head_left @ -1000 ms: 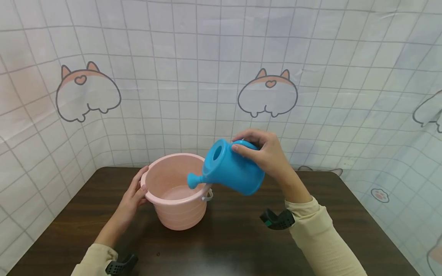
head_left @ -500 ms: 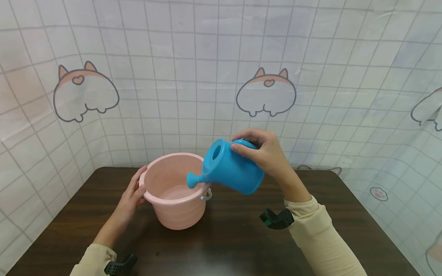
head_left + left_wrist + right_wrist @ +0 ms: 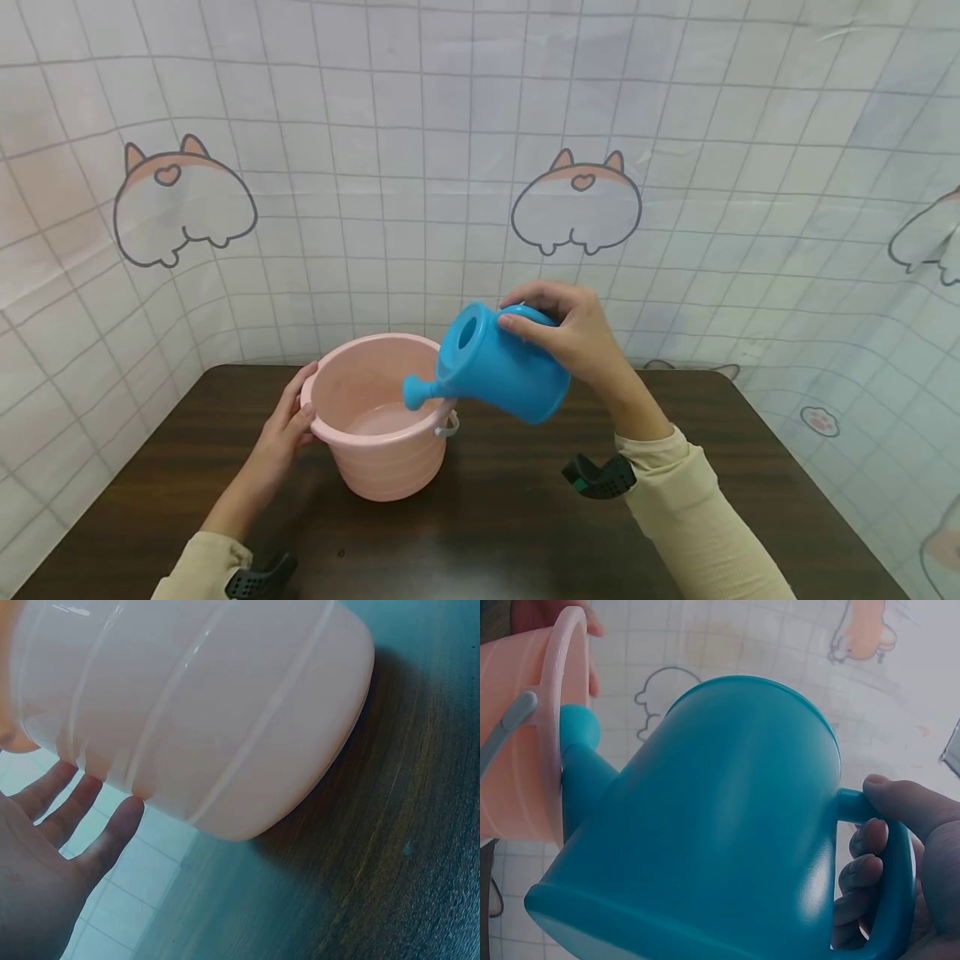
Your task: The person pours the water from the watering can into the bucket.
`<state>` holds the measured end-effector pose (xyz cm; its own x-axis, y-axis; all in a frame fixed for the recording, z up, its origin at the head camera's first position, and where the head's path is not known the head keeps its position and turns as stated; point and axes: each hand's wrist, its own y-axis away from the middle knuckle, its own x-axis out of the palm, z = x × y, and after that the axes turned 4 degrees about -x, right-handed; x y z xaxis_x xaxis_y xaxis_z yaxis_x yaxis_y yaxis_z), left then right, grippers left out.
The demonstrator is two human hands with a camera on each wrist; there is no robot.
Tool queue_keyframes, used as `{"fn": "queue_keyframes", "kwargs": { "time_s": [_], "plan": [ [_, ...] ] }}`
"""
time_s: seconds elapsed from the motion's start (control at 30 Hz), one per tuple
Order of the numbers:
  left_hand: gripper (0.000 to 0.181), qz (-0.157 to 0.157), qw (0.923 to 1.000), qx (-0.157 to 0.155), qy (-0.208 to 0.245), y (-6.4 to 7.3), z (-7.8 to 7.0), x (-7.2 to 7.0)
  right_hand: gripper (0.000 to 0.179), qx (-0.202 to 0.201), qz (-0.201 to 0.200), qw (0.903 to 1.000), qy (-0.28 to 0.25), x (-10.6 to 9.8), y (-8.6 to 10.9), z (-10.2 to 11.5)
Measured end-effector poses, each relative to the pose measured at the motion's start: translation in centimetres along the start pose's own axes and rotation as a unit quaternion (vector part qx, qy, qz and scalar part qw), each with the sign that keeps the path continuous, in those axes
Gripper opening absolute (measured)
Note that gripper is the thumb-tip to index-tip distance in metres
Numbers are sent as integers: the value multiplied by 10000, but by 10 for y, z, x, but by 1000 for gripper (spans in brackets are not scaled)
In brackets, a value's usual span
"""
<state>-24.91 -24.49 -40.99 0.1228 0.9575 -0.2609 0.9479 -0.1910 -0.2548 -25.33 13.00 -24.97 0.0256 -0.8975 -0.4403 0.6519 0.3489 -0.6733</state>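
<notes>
A pink bucket [image 3: 390, 467] stands upright on the dark table. At its left rim my left hand [image 3: 288, 421] holds it, and three fingertips touch the outer wall [image 3: 195, 697] in the left wrist view. My right hand [image 3: 573, 329] grips the handle [image 3: 904, 892] of a blue watering can [image 3: 510, 367], fingers wrapped through the loop. The can hangs tilted above the table, its spout head [image 3: 417, 392] angled left over the bucket's right rim. Its round top opening [image 3: 470, 333] faces up and left. A pale, shiny area shows at the bucket's bottom.
The brown wooden table [image 3: 570, 533] runs under both arms. Behind and beside it hangs a white gridded sheet [image 3: 435, 208] printed with cartoon corgis. A grey bucket handle [image 3: 447, 429] hangs at the bucket's right side. Black straps [image 3: 600, 477] circle both wrists.
Both hands, the watering can and the bucket keep nearly the same places. The whole view shifts slightly to the left.
</notes>
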Motion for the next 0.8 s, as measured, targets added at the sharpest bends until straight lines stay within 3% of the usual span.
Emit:
{"fn": "queue_keyframes", "kwargs": {
  "time_s": [0.8],
  "plan": [
    [50, 2, 10000, -51, -8, 2, -1, -1, 17, -4, -16, 10000, -42, 2, -1, 3]
  ]
}}
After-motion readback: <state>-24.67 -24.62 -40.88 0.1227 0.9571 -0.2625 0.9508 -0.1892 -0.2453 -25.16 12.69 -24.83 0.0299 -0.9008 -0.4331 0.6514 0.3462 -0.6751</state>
